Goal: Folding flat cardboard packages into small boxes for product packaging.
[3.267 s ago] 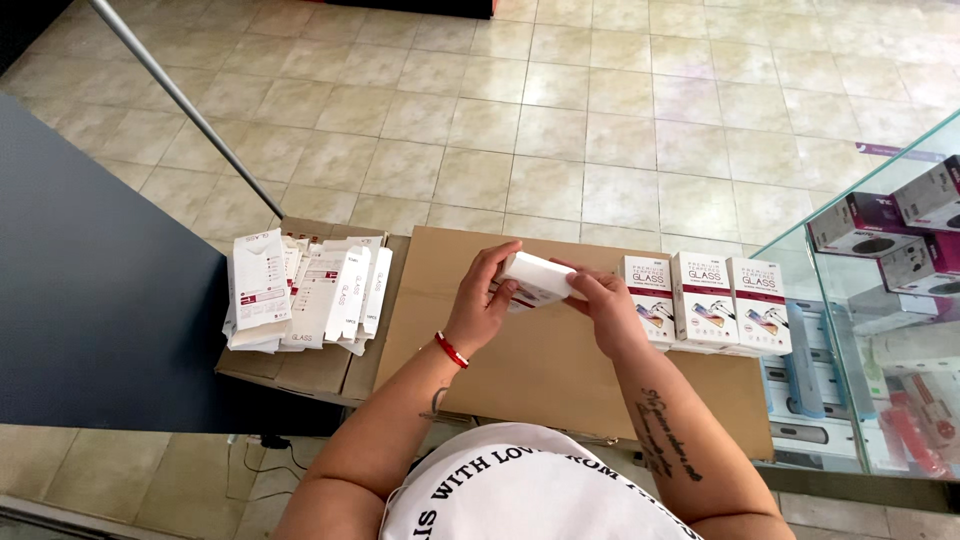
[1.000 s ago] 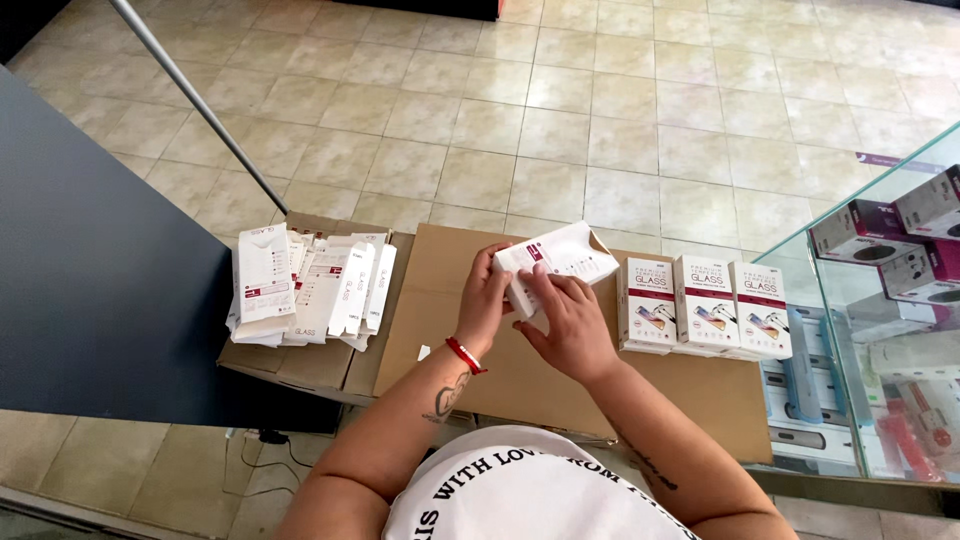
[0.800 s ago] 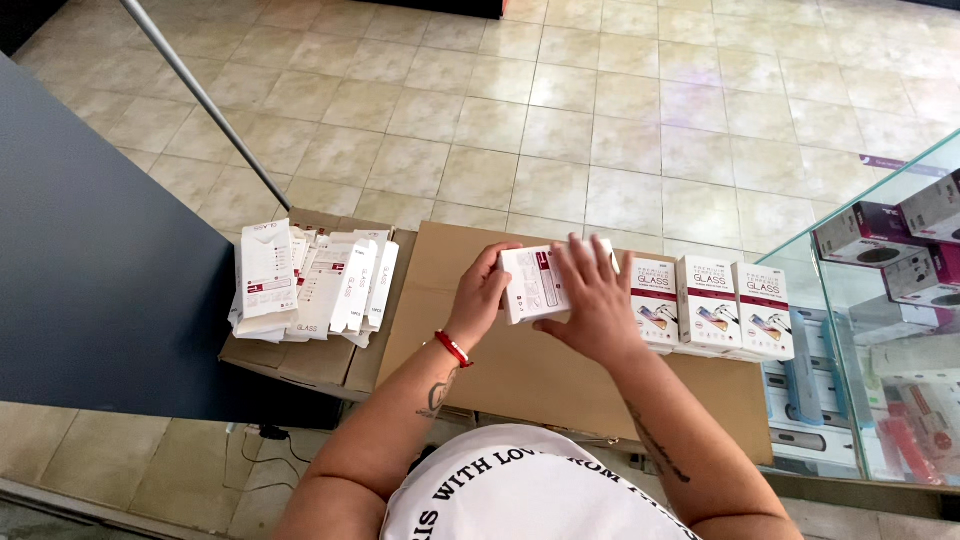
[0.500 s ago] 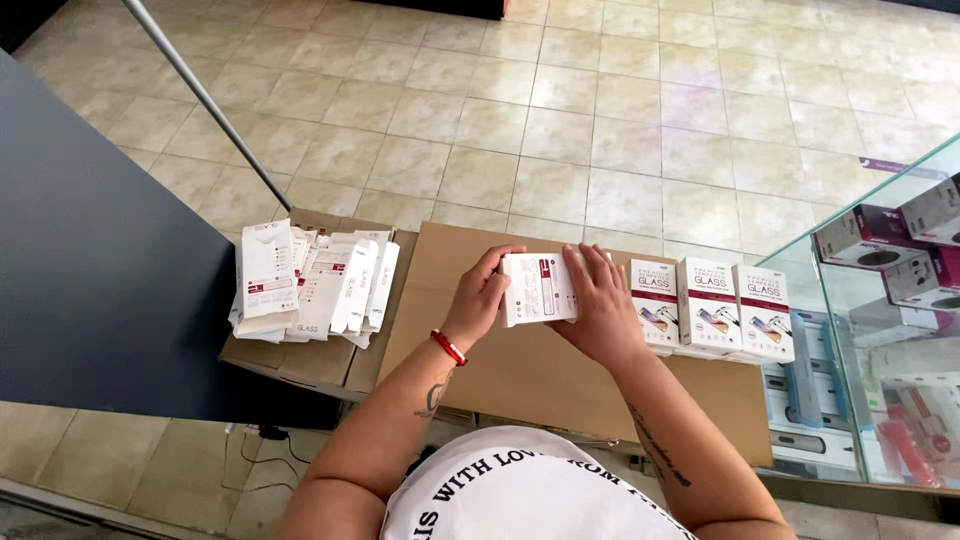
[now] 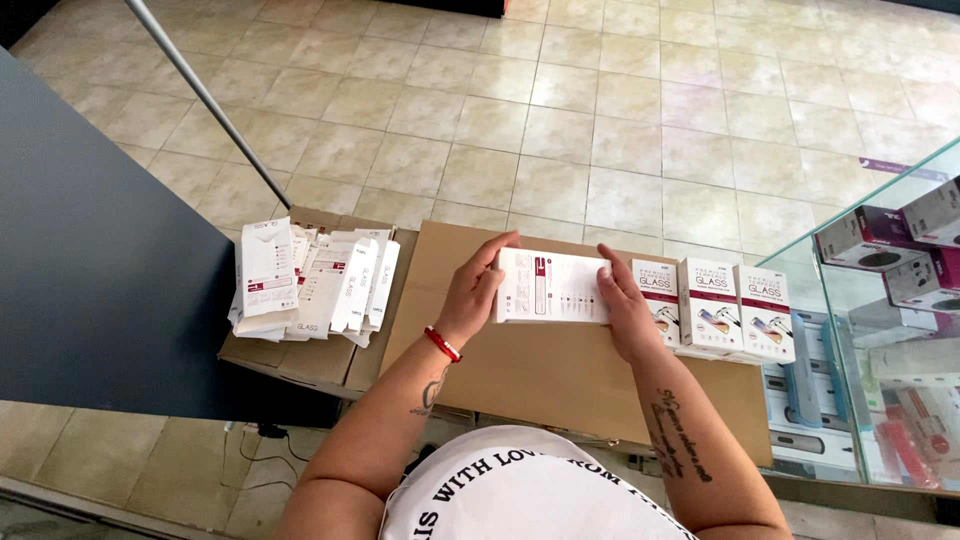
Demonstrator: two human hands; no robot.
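Both of my hands hold a flat white carton with a dark red stripe, turned sideways above a brown cardboard sheet. My left hand grips its left end; a red band circles that wrist. My right hand grips the right end. Just right of it, three assembled white and red cartons stand upright in a row on the cardboard. A heap of flattened cartons of the same kind lies at the left on a brown box.
A dark blue panel fills the left side, with a metal pole slanting over the tiled floor. A glass display case with boxed goods stands at the right.
The carton was raised and folded between my hands, then turned flat and lowered. It now lies sideways just left of the standing row.
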